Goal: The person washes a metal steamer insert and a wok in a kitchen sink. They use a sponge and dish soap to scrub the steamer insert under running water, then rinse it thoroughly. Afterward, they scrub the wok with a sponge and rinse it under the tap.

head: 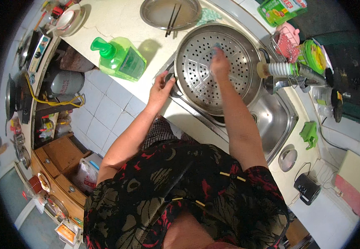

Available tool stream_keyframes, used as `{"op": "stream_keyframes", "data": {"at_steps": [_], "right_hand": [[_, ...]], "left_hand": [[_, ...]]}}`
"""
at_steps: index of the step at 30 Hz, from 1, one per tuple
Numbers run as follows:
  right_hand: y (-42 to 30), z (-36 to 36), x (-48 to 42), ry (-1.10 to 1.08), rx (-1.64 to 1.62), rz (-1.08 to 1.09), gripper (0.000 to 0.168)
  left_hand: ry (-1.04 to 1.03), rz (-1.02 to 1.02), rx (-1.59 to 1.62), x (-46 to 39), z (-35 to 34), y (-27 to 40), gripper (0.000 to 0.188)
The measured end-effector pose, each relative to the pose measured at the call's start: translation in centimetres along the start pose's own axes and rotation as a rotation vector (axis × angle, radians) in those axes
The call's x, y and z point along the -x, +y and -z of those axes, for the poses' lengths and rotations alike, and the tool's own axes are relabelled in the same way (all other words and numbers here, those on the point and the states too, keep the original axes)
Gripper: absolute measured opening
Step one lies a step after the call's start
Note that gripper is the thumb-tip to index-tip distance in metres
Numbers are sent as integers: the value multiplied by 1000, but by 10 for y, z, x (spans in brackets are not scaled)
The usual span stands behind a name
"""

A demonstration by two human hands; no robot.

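A large stainless-steel steamer pan point(195, 67) with a perforated bottom rests over the sink point(270, 124). My left hand point(160, 91) grips the pan's black side handle point(170, 77), thumb on top. Inside the pan, my right hand point(220, 64) is pressed toward the perforated bottom, blurred. A bluish cloth or scouring pad point(216, 46) shows at its fingertips, mostly hidden by the hand. Left of the pan, a green pump bottle point(122, 60) stands near the counter's edge. A second black handle point(264, 55) sticks out on the pan's far right side.
Behind the pan are a round metal pan point(155, 14) with black chopsticks point(173, 21) across it and a green cloth point(209, 15). A wire rack point(284, 46) and the faucet's ribbed hose point(278, 69) stand to the right. A black electric kettle point(307, 188) sits lower right.
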State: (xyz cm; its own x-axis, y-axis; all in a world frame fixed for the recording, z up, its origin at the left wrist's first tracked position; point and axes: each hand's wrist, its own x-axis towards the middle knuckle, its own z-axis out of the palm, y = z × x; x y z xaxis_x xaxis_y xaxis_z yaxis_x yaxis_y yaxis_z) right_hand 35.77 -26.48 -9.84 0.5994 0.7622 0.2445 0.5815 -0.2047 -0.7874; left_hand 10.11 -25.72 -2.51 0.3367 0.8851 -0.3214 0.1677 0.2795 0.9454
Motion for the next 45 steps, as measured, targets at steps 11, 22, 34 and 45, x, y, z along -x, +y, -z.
{"op": "stream_keyframes", "data": {"at_steps": [11, 22, 34, 45], "right_hand": [[53, 61, -2, -182, 450, 179, 41], [-12, 28, 58, -729, 252, 823, 48], [-32, -24, -54, -362, 311, 337, 38], [16, -14, -71, 39, 561, 98, 30]], "left_hand": [[-34, 213, 529, 1, -25, 8, 26], [60, 173, 399, 0, -30, 0, 28], [31, 200, 388, -1, -29, 6, 28], [21, 163, 375, -3, -31, 4, 26]]}}
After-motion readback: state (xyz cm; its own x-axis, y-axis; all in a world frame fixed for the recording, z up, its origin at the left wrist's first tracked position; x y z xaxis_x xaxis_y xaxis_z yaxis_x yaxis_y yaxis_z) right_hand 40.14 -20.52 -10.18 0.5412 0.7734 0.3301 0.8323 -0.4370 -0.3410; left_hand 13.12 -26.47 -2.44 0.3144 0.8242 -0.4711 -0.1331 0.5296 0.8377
